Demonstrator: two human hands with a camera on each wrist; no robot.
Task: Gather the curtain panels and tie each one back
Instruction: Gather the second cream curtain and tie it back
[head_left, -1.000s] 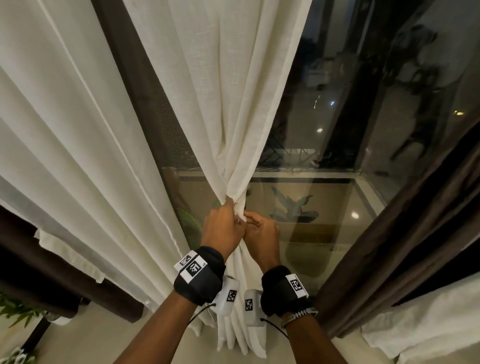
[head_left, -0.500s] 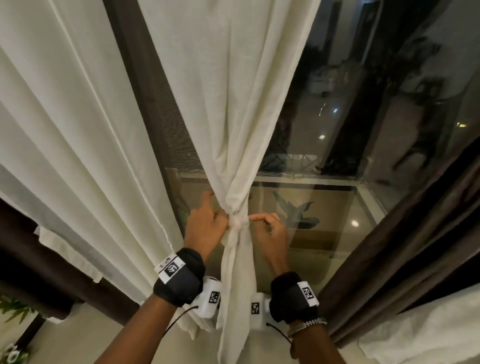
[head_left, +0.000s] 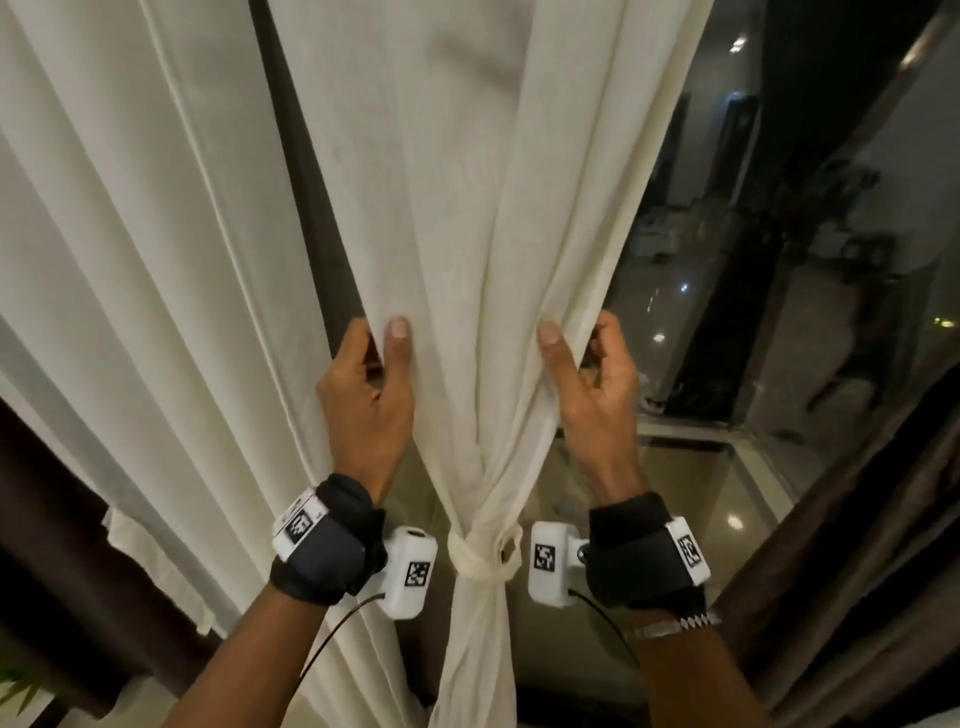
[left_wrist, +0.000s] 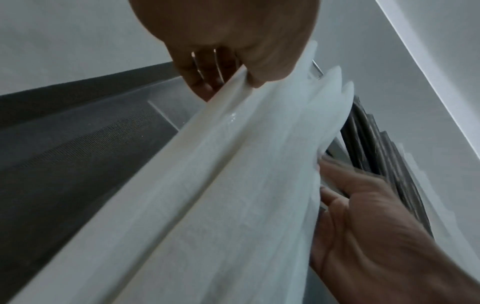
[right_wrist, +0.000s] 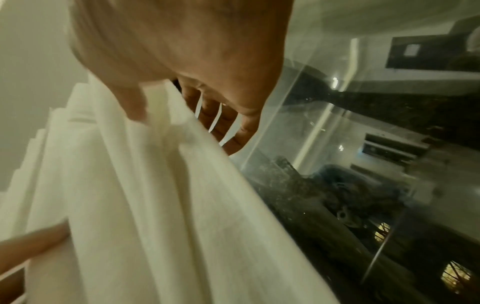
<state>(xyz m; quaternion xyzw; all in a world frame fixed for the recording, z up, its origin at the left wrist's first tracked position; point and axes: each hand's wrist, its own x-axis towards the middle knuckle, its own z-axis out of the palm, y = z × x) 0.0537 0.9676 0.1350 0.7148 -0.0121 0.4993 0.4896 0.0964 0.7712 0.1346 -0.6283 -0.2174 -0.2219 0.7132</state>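
Observation:
A cream sheer curtain panel (head_left: 467, 234) hangs in the middle of the head view, cinched low down by a cream tie-back (head_left: 485, 556) wound round it. My left hand (head_left: 382, 345) pinches the panel's left edge above the tie, thumb in front and fingers behind. My right hand (head_left: 569, 340) pinches the right edge at the same height. The left wrist view shows the thumb pressing the folded edge (left_wrist: 233, 82). In the right wrist view the thumb lies on the cloth (right_wrist: 161, 127) and the fingers stand behind it.
A second cream panel (head_left: 130, 312) hangs loose at the left. Dark brown drapes (head_left: 857, 545) hang at the right and lower left. Behind the cloth is a dark glass window (head_left: 753, 260) with reflections. A few plant leaves (head_left: 15, 691) show at the bottom left.
Both hands have left the tie-back knot and risen, spreading apart to the panel's two edges above it. The tie now stays wound round the cloth on its own.

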